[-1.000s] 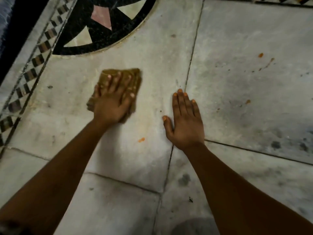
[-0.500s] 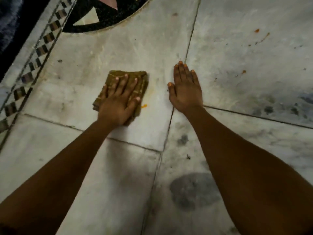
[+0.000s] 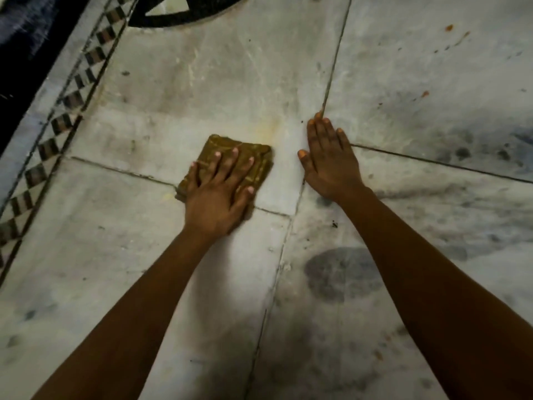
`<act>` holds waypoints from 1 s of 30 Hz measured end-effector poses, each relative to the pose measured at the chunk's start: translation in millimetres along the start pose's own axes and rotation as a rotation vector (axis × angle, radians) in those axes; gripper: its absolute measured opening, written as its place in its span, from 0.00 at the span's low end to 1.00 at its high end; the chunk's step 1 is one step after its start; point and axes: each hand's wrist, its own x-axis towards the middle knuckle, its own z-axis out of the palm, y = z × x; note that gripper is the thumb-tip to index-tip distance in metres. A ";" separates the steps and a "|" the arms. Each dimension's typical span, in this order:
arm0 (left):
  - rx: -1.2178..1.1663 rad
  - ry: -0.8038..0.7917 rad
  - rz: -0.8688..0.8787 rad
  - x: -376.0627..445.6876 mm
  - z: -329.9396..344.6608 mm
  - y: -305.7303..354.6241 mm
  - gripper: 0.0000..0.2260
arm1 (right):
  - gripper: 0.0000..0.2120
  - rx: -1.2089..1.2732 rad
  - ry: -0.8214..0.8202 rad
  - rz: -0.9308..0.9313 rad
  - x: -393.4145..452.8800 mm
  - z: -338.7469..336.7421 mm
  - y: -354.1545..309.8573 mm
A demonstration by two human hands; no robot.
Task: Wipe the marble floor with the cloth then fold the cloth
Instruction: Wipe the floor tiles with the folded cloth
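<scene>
Item: small mustard-brown cloth [image 3: 253, 157], folded into a thick square pad, lying flat on pale grey-veined marble floor [image 3: 202, 82].

Location: directly under left hand [image 3: 219, 194], straddling a dark grout joint; just left of right hand [image 3: 331, 163], not touching it.

Left hand: palm down, fingers spread and straight over the pad, pressing it to the stone; no curl round any edge visible.

Right hand: flat on bare marble, fingers straight and together, thumb out toward the cloth; holding nothing, judged to be bracing body weight.

Handling, judged: light, soft, limp fabric; layered thickness gives some body, yet likely to slump and unfold if lifted by one corner. Possibly damp, cannot tell. Slides readily on polished stone under flat pressure, so wiping needs downward push, not a grip.

Hold points, judged: for wiping, palm centred on the pad as now. For folding, pinch the two far corners beyond the left fingertips, or one edge with each hand.

Nearby: orange specks [image 3: 449, 27] well beyond the right hand; dark smudge [image 3: 343, 272] between the forearms; checkered inlay border [image 3: 72, 96] far left of the left hand.

Progress, judged: wiping stage; folding not yet begun.
</scene>
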 end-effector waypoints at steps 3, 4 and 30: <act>-0.040 0.010 -0.196 44.9 -10.8 -13.0 0.24 | 0.33 -0.016 0.006 0.027 -7.3 1.1 -0.7; -0.069 0.012 -0.263 66.2 -13.2 -9.3 0.23 | 0.32 -0.016 0.013 0.057 -10.0 1.8 -2.7; -0.047 0.012 -0.049 7.0 0.6 -0.7 0.28 | 0.30 0.016 0.008 0.083 -10.7 -1.9 -7.5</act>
